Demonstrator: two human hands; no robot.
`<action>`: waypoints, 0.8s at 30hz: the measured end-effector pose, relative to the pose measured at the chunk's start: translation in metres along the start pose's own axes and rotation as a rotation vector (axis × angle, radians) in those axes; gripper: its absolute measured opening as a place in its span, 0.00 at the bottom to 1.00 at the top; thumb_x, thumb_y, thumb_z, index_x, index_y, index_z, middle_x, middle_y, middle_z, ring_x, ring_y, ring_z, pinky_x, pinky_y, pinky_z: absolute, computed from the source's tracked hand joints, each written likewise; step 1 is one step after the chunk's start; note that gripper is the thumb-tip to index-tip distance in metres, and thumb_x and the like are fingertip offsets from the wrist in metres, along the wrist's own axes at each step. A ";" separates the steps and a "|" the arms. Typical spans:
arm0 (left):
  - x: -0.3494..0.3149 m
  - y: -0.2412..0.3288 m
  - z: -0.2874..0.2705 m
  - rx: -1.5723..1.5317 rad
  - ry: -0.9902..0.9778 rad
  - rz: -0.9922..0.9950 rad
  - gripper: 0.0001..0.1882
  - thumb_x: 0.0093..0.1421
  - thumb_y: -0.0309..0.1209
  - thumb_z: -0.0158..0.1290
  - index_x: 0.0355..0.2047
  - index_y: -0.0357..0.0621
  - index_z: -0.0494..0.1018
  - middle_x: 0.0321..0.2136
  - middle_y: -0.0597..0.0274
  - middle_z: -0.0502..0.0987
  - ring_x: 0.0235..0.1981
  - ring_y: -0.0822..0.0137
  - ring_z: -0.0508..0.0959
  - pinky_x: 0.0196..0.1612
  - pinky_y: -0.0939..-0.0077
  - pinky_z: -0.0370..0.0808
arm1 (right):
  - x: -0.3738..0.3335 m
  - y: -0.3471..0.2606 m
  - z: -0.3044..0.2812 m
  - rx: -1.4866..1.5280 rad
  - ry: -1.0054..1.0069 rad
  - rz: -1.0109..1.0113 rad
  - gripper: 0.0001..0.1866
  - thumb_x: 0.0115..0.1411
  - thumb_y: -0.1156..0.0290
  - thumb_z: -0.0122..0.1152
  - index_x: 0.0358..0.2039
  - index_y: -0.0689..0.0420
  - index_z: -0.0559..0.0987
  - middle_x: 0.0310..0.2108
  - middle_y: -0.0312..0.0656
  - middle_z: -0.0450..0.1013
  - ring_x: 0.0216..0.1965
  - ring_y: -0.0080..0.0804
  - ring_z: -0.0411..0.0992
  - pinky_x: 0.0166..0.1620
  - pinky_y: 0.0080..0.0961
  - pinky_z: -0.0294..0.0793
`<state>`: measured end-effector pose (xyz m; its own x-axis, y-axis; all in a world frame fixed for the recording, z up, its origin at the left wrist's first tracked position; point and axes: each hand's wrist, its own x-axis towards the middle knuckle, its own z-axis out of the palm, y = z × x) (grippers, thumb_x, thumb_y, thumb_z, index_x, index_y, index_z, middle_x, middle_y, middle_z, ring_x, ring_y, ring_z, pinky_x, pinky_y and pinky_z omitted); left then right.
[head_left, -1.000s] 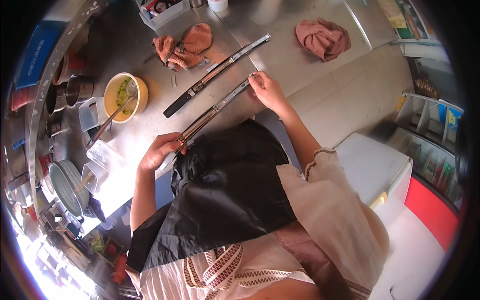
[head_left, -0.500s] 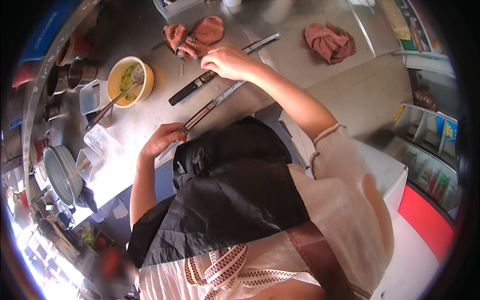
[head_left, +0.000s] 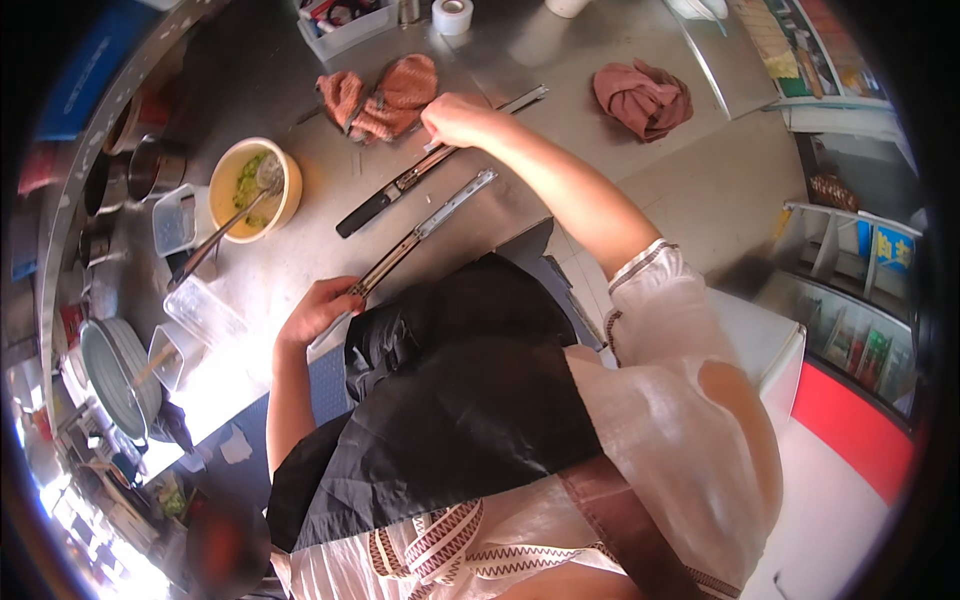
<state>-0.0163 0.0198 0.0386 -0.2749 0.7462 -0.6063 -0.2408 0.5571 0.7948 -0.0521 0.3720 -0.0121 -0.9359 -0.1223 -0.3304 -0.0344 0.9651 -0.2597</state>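
Note:
My left hand (head_left: 322, 308) is closed round the lower left end of a metal drawer slide (head_left: 420, 232), which lies slantwise at the table's near edge, beside my black apron. Beyond it, roughly parallel, lies a second metal slide (head_left: 527, 101) with a black end piece (head_left: 364, 215). Over the middle of that far slide is my right hand (head_left: 460, 122), its fingers pinched together at the rail. A small whitish bit shows under the fingertips; what they hold is hidden. An orange-pink cloth (head_left: 402, 92) lies bunched just beyond my right hand.
A yellow bowl (head_left: 291, 205) with green food and a ladle (head_left: 222, 227) stands left, near clear plastic containers (head_left: 205, 290) and a grey-green basket (head_left: 112, 365). A folded pink cloth (head_left: 643, 100) lies right. A plastic bin (head_left: 345, 38) and a white roll (head_left: 452, 15) stand at the back.
My right hand has slid a little along the far slide, up and to the right. My left hand keeps its hold. The whole view has shifted slightly, showing more of the back.

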 end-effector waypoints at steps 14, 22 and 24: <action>0.004 0.004 -0.002 -0.052 0.010 -0.042 0.11 0.51 0.32 0.48 0.29 0.36 0.71 0.22 0.67 0.71 0.29 0.75 0.68 0.38 0.81 0.65 | -0.089 0.017 -0.015 1.361 0.360 0.211 0.09 0.60 0.74 0.50 0.39 0.62 0.73 0.28 0.39 0.74 0.25 0.23 0.72 0.27 0.18 0.70; 0.011 0.012 -0.003 -0.041 -0.007 -0.055 0.09 0.51 0.31 0.48 0.27 0.36 0.70 0.22 0.66 0.71 0.29 0.75 0.69 0.39 0.81 0.65 | -0.174 0.039 0.048 2.106 0.396 0.332 0.14 0.60 0.74 0.50 0.45 0.66 0.71 0.35 0.41 0.72 0.35 0.22 0.70 0.36 0.18 0.70; 0.012 0.014 -0.003 -0.035 -0.013 -0.058 0.09 0.51 0.30 0.47 0.27 0.36 0.70 0.22 0.66 0.71 0.29 0.75 0.69 0.39 0.81 0.65 | -0.177 0.039 0.054 1.953 0.428 0.401 0.12 0.59 0.74 0.51 0.42 0.67 0.73 0.34 0.41 0.72 0.34 0.22 0.70 0.35 0.17 0.70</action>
<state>-0.0260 0.0356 0.0425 -0.2479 0.7179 -0.6505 -0.2884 0.5863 0.7570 0.1311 0.4188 -0.0131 -0.8094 0.3233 -0.4902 0.2251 -0.6003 -0.7675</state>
